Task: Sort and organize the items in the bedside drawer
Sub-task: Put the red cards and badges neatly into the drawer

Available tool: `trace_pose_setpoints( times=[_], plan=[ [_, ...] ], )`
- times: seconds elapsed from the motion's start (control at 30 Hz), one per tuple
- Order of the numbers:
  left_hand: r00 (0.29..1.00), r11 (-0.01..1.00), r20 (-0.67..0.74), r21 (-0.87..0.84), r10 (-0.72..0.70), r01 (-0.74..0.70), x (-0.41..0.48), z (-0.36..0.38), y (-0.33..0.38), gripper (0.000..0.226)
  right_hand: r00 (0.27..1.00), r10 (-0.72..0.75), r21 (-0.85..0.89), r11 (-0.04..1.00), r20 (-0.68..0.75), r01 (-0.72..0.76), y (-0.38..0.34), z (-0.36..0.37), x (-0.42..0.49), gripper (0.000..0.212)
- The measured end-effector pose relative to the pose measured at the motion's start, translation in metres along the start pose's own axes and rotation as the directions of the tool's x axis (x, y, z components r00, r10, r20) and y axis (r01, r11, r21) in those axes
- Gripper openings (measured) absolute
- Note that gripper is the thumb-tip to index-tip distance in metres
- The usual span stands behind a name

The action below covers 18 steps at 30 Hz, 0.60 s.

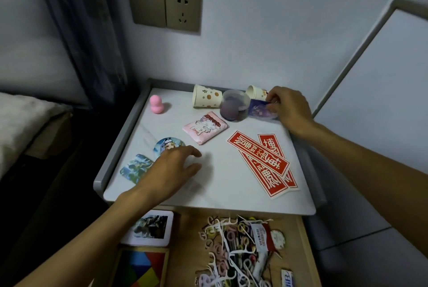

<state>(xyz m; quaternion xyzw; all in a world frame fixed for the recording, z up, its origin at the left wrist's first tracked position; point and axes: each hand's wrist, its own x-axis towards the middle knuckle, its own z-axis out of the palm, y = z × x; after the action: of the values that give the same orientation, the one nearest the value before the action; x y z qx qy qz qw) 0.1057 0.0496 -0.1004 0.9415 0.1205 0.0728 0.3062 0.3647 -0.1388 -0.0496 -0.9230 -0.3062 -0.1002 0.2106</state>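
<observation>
The open wooden drawer (308,252) at the bottom holds a heap of floss picks and hair ties (231,252), a white-framed picture card (150,227) and a coloured tangram box (141,266). On the white bedside top (220,184) lie two red stickers (259,159), a pink cartoon packet (205,127), a round badge (165,144) and a blue-green card (134,167). My left hand (169,171) rests flat, fingers spread, beside the badge. My right hand (288,108) pinches a dark blue card (257,108) at the back right.
A clear purple tub (232,105), two paper cups (206,99) (256,92) and a pink makeup sponge (155,103) stand at the back of the top. A wall socket (165,7) is above. A bed (20,124) lies left, a padded panel (382,101) right.
</observation>
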Motion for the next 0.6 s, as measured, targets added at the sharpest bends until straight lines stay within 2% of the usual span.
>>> trace_pose_setpoints(
  times=[0.07, 0.13, 0.17, 0.23, 0.3, 0.37, 0.47, 0.53, 0.57, 0.6],
  plan=[
    [1.000, 0.997, -0.012, -0.073, -0.029, 0.028, -0.006, 0.000, 0.002, 0.034, 0.992, -0.107, -0.006, 0.994, -0.070, 0.107, -0.016, -0.012, -0.011, 0.018],
    [0.995, 0.970, -0.025, -0.226, -0.099, 0.091, -0.009, 0.001, 0.004, 0.038, 0.975, -0.193, 0.026, 0.980, -0.111, 0.197, -0.036, -0.021, -0.023, 0.016],
    [0.987, 0.930, -0.020, -0.340, -0.158, 0.142, -0.012, -0.001, 0.007, 0.041, 0.970, -0.203, 0.067, 0.975, -0.131, 0.213, -0.049, -0.023, -0.030, 0.013],
    [0.960, 0.768, 0.038, -0.592, -0.278, 0.246, -0.015, -0.004, 0.012, 0.051, 0.984, -0.113, 0.267, 0.953, -0.137, 0.146, -0.078, -0.024, -0.045, 0.012],
    [0.934, 0.534, 0.124, -0.792, -0.334, 0.296, -0.022, -0.010, 0.015, 0.065, 1.000, -0.002, 0.522, 0.853, -0.021, 0.013, -0.111, -0.021, -0.064, 0.016],
    [0.929, 0.373, 0.163, -0.882, -0.331, 0.288, -0.032, -0.016, 0.017, 0.066, 0.988, 0.049, 0.671, 0.729, 0.148, -0.136, -0.141, -0.009, -0.084, 0.018],
    [0.907, 0.294, 0.070, -0.933, -0.416, 0.207, -0.048, -0.032, 0.018, 0.034, 0.930, 0.089, 0.757, 0.555, 0.356, -0.343, -0.177, 0.010, -0.108, 0.014],
    [0.857, 0.291, 0.003, -0.940, -0.516, 0.178, -0.055, -0.045, 0.008, 0.030, 0.908, 0.052, 0.790, 0.473, 0.416, -0.389, -0.188, 0.020, -0.112, 0.012],
    [0.825, 0.297, -0.029, -0.940, -0.564, 0.170, -0.064, -0.052, -0.003, 0.029, 0.899, 0.013, 0.787, 0.478, 0.438, -0.390, -0.195, 0.027, -0.114, 0.014],
    [0.791, 0.303, -0.064, -0.940, -0.609, 0.157, -0.070, -0.059, -0.013, 0.029, 0.902, -0.021, 0.755, 0.555, 0.432, -0.349, -0.198, 0.034, -0.113, 0.018]
  ],
)
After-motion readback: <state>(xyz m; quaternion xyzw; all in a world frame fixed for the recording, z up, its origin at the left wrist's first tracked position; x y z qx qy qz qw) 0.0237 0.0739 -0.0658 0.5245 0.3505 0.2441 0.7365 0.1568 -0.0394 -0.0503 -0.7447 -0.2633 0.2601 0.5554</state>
